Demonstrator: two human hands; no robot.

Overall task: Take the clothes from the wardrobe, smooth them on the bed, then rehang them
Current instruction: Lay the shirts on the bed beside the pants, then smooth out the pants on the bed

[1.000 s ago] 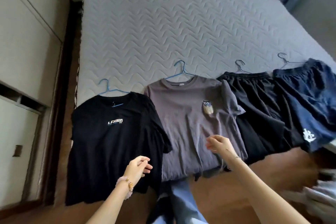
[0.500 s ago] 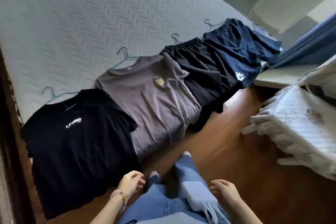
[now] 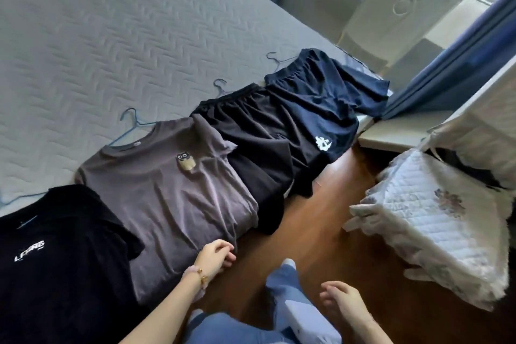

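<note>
Nearest the camera, the right hand [image 3: 344, 301] is hanging loosely curled and empty above the jeans, while the left hand [image 3: 216, 255] is curling, fingers drawn together and gripping nothing clearly, just beside the hem of the grey T-shirt [image 3: 167, 190]. Further out, four garments are lying in a row along the bed [image 3: 97, 50] edge on their hangers: the black T-shirt [image 3: 55, 260], the grey one, the black shorts [image 3: 251, 137] and the navy shorts [image 3: 321, 103]. Their hems are draping over the edge, so I judge a careless tug could be dragging one to the floor or off its hanger.
</note>
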